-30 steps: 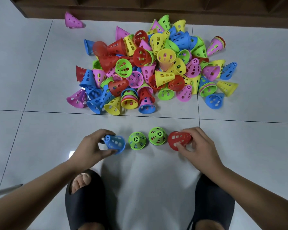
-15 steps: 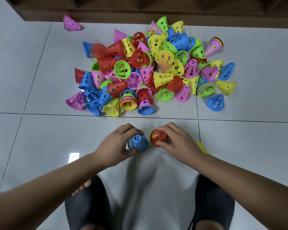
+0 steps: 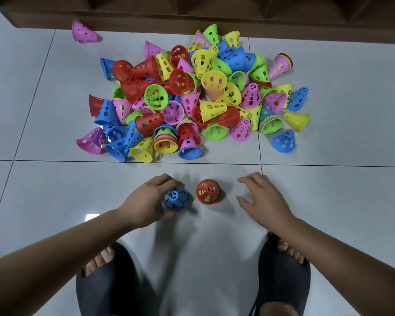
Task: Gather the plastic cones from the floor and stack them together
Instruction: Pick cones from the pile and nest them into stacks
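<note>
Above the dark slippers (image 3: 110, 281), the left hand (image 3: 146, 201) curls round the blue cone (image 3: 175, 198), thumb and fingers gripping its sides. Just beyond its fingertips stands the red cone (image 3: 208, 192), green showing through its holes. The right hand (image 3: 262, 197) has let it go and drawn aside, fingers spread, holding nothing. A second ago four single cones stood in this row; now there are two small stacks, ready to be joined. Well past both hands, the loose pile (image 3: 192, 99) waits.
</note>
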Demonstrator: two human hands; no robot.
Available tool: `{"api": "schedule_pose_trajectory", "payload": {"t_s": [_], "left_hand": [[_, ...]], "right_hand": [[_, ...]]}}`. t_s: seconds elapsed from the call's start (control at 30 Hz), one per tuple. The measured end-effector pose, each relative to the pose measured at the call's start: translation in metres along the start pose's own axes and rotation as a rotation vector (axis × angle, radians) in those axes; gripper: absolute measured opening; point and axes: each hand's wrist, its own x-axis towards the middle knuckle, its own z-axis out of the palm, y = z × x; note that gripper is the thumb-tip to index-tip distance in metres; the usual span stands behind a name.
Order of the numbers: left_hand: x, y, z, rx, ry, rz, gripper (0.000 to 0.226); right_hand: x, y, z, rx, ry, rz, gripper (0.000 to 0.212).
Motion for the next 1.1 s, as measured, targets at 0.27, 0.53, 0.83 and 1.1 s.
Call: {"api": "schedule_pose_trajectory", "payload": {"t_s": [0.27,0.53,0.83,1.1], "left_hand": [[0.012,-0.022,-0.033,0.155,0.331,-0.07,0.032],[0.038,-0.056,-0.054,0.445,0.335,-0.283,0.046],[0.018,-0.057,-0.035,0.229,0.262,-0.47,0.037],[-0.004,-0.04,-0.047,0.028,0.273,-0.574,0.043]], "right_hand": [[-0.031,0.046,-0.007,-0.306,-0.024,0.143,0.067],[-0.024,0.066,0.0,-0.379,-0.005,0.128,0.039],[0.013,0.007,-0.028,0.136,0.024,0.187,0.047],[0.027,-0.074,-0.071,0.593,0.078,0.033,0.038]]}}
